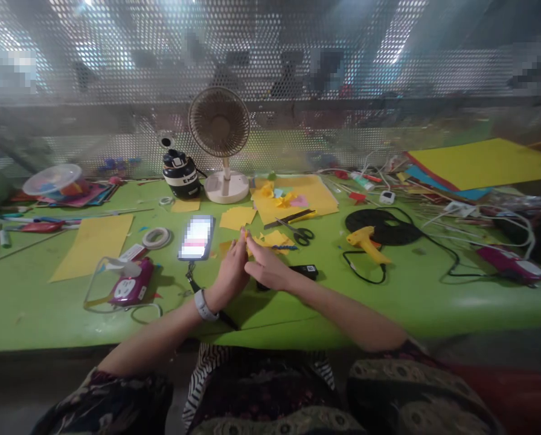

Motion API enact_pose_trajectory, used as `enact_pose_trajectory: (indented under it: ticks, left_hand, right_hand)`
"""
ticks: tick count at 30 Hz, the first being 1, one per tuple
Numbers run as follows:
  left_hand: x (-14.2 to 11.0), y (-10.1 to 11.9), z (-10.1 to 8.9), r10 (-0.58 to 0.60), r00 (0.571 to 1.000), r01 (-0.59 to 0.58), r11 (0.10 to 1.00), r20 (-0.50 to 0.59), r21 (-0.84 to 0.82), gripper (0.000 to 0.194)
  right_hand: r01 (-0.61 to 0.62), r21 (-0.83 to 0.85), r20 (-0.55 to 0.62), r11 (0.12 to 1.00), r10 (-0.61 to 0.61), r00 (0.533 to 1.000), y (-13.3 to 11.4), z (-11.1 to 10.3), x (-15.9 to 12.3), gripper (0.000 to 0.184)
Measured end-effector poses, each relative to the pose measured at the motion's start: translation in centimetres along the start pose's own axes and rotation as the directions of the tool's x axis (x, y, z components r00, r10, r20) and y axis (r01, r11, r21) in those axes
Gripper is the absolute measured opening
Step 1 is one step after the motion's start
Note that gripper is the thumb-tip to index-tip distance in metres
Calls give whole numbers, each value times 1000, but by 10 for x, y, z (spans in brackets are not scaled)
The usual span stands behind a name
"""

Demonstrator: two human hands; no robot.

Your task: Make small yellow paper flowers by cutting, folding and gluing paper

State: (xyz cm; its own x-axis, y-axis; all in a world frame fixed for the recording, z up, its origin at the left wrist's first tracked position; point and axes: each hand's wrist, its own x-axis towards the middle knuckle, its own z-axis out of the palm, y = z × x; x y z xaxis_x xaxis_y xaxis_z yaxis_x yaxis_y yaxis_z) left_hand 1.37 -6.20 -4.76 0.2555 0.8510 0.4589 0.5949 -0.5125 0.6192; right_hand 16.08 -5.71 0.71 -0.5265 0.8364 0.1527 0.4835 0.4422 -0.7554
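Both forearms are angled inward from the near side over the green table point(184, 329), and the left hand point(232, 266) and right hand point(270, 267) are brought together near the middle, fingers pointed to the far side. Little gap is left between the hands. A small yellow paper piece point(246, 234) is seen at the joined fingertips; by which hand it is gripped cannot be told. A smartphone point(197, 237) is laid to the left, scissors point(303, 235) to the right.

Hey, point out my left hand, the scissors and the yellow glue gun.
Left hand point(233, 264): head view, on the back of the hand.
Scissors point(296, 231): head view, where handles meet blades.
Yellow glue gun point(367, 241): head view, on the middle of its body.
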Motion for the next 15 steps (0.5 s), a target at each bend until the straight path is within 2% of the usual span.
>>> enact_pose_trajectory:
  ticks: [3,5,8,12,15]
  left_hand:
    - [7,1,-7,-94,996,92,981,-5,-171,59]
    - [11,1,-11,-149,988,136,950,-25,-282,53]
    - [15,-5,-12,-194,981,188,895,26,-405,48]
    - [17,-17,-11,-225,973,224,840,59,-493,41]
    - [18,-21,-14,-267,962,260,830,57,-494,39]
  right_hand:
    - [-91,-36,-10,995,90,996,-2,-12,4,59]
    - [-127,-132,-50,983,121,991,-4,-19,6,53]
    - [-151,-276,-83,949,133,988,-4,-21,8,42]
    - [-149,-354,-132,923,109,985,2,-19,11,35]
    - [-135,-371,-171,919,75,982,6,-22,12,30]
